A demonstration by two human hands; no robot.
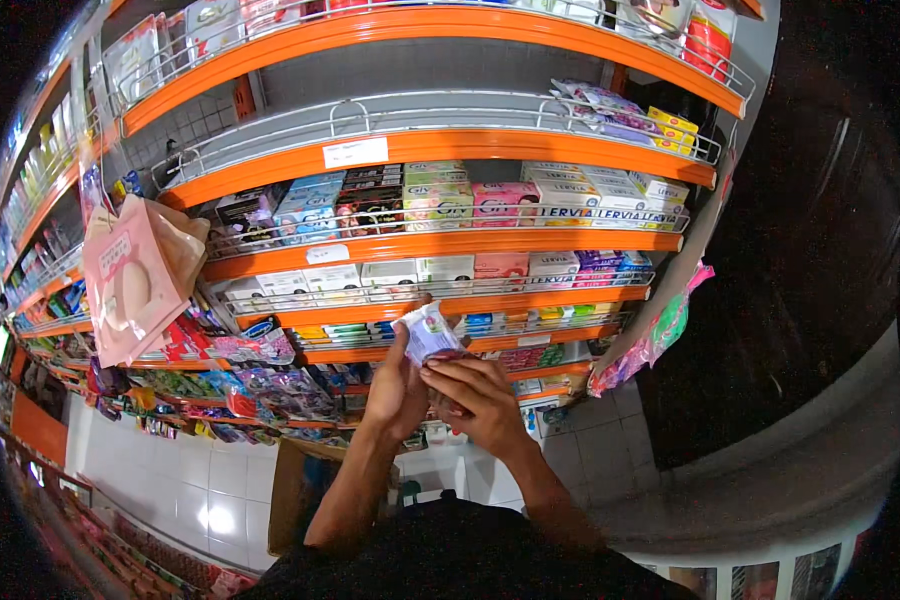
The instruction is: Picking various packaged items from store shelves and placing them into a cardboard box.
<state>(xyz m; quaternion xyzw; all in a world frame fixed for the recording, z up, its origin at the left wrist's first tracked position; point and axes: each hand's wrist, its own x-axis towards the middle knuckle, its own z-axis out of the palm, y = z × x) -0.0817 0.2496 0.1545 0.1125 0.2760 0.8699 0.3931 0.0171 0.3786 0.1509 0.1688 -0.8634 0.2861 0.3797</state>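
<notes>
Both of my hands meet in front of the shelves around a small white and lavender packet (429, 334). My left hand (391, 394) grips it from the left side, thumb along its edge. From the right, the fingers of my right hand (476, 394) lie across its lower end, hiding that part. The packet is tilted and bears printing too small to tell. Behind it, rows of boxed Giv soap (439, 202) and Lervia soap (566, 202) stand on an orange-edged shelf (450, 241). More boxes (390, 274) fill the shelf below.
Wire rails (450, 105) front the shelves. Pink pouches (131, 285) hang at the left, and a colourful net-like bundle (664, 337) hangs at the right edge. A cardboard box (286, 495) stands on the tiled floor (187, 487). A dark panel (780, 300) stands at the right.
</notes>
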